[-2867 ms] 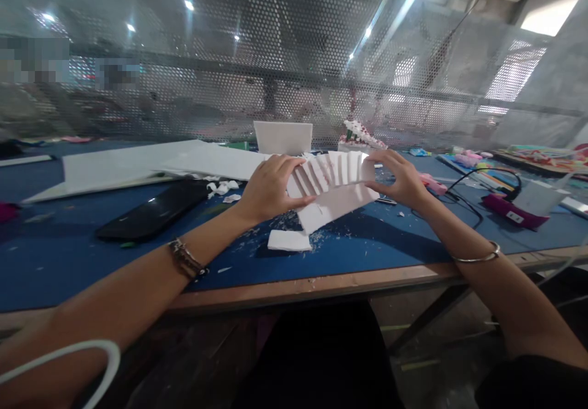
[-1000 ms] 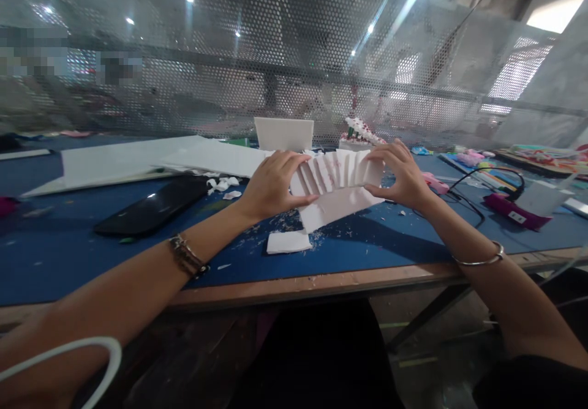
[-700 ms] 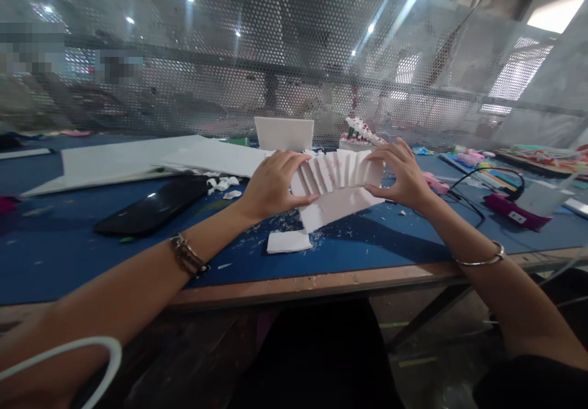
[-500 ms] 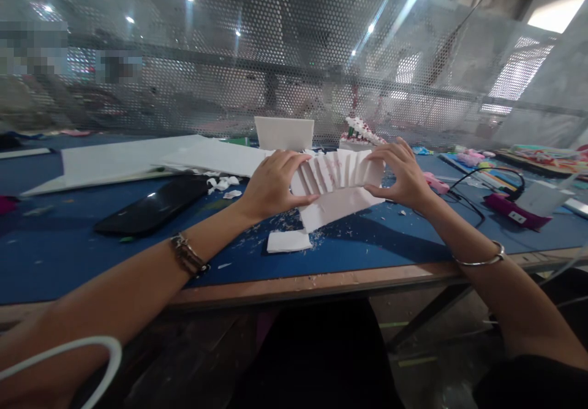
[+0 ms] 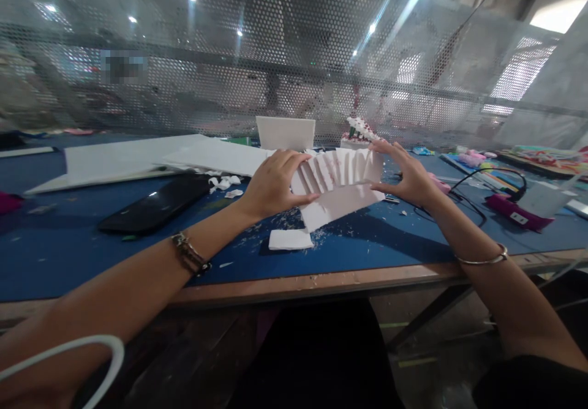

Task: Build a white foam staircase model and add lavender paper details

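Note:
A row of thin white pieces, set side by side like pleats (image 5: 337,169), stands tilted over a flat white board (image 5: 342,206). My left hand (image 5: 275,182) grips the row's left end, thumb in front and fingers over the top. At the right end, my right hand (image 5: 404,173) has its thumb and fingers spread around the edge, fingertips very close to it; whether they still touch, I cannot tell. A small white block (image 5: 290,239) lies in front of the board, among white crumbs.
On the left are a black glossy case-like object (image 5: 154,204), white scraps (image 5: 224,182) and large white sheets (image 5: 124,158). Behind stand a white panel (image 5: 285,133) and a flowered model (image 5: 361,129). A purple power strip (image 5: 519,213) with a black cable lies right.
My right hand has loosened: its fingers have lifted and moved slightly right, spreading away from the thumb. My left hand and the pleated row stay almost in place.

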A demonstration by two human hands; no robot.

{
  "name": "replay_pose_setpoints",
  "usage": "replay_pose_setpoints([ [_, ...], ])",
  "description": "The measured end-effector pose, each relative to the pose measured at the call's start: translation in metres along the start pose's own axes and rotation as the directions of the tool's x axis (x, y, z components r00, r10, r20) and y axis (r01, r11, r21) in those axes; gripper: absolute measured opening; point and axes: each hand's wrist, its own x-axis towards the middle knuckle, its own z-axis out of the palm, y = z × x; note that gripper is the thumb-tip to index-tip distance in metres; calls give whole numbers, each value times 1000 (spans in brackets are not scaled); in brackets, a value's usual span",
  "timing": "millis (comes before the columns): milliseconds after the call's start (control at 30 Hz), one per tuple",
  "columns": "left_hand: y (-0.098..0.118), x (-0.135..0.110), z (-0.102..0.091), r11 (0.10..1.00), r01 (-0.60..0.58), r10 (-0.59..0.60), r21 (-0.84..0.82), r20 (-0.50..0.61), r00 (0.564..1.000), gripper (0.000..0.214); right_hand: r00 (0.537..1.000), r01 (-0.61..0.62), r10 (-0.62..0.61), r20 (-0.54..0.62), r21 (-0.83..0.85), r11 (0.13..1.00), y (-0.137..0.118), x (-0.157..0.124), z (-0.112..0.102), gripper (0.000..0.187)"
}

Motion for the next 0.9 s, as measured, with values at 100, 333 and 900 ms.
replay_pose_setpoints([
  [100,0,0,0,1000,-2,2,5,2,1000,66,1000,-16,16,-23,-10,1000,0,0,-1,80],
  [333,1,1,-1,1000,-7,8,19,-8,1000,65,998,23,-25,-63,-34,999,1,0,-5,65],
  [900,2,0,-1,1000,-2,2,-8,17,1000,64,999,4,-4,-48,5,1000,-4,2,-5,61],
])
